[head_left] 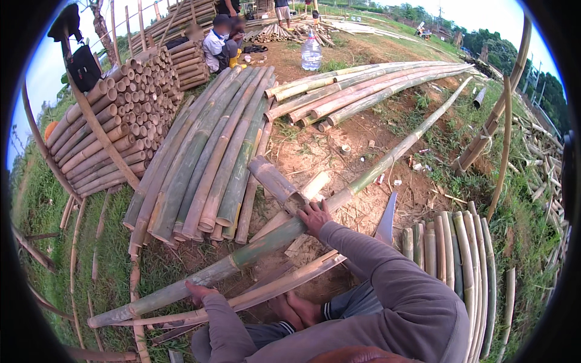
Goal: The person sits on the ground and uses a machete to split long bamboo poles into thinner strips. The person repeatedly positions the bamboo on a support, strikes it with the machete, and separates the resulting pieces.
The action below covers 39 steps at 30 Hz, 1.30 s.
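Observation:
A long green bamboo pole [260, 247] lies slantwise before me, from the lower left to the far right. My right hand [315, 218] curls over its top near the middle. Farther down toward the near left end, my left hand [200, 293] grips the same pole; some of its fingers are hidden. A short, wide bamboo piece [272, 178] leans against the pole, its hollow end beside my right fingers. Beneath the long pole runs a split bamboo length [290, 279]. Right of my right forearm, a saw blade [386, 218] points upward, its handle hidden by my sleeve.
Bamboo poles [212, 151] lie side by side at left, with a stacked pile [121, 121] behind. More poles [363, 91] lie ahead; cut lengths [460, 254] sit at right. A clear water jug [311, 53] stands far off, near a seated person [216, 45]. Upright posts [490, 115] stand right.

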Each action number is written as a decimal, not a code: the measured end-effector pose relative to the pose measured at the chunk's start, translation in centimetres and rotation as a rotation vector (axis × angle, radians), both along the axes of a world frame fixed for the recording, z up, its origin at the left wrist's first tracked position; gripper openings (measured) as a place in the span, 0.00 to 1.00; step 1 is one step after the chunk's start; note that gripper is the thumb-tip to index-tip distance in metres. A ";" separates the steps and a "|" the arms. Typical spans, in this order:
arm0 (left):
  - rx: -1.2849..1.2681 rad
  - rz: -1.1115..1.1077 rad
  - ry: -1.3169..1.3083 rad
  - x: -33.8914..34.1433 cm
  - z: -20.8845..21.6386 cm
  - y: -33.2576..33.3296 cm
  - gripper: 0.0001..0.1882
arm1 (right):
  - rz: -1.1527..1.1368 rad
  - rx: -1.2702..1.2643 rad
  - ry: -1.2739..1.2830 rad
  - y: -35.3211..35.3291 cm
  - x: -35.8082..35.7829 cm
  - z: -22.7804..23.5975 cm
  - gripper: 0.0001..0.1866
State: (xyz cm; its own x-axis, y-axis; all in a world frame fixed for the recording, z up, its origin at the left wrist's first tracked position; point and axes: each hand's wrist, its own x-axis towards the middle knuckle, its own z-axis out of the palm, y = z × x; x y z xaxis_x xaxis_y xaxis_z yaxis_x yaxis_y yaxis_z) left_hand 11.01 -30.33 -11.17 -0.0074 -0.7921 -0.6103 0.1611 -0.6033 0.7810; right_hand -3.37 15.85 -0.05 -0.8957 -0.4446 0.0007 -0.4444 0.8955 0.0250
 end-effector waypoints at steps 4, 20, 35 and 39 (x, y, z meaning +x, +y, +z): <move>0.058 -0.149 0.380 0.1 -3.2 -1.8 0.60 | 0.035 0.046 -0.037 0.5 1.0 1.2 0.44; 0.123 -0.470 0.772 2.3 12.9 15.4 0.29 | -0.038 -0.119 0.352 18.3 13.3 12.3 0.42; -0.034 -0.956 0.585 -3.4 15.3 30.4 0.39 | -0.436 -0.099 0.029 31.5 32.6 12.5 0.45; -0.066 -1.042 0.465 -5.1 17.2 32.1 0.45 | -0.538 -0.167 0.015 31.2 34.5 12.0 0.43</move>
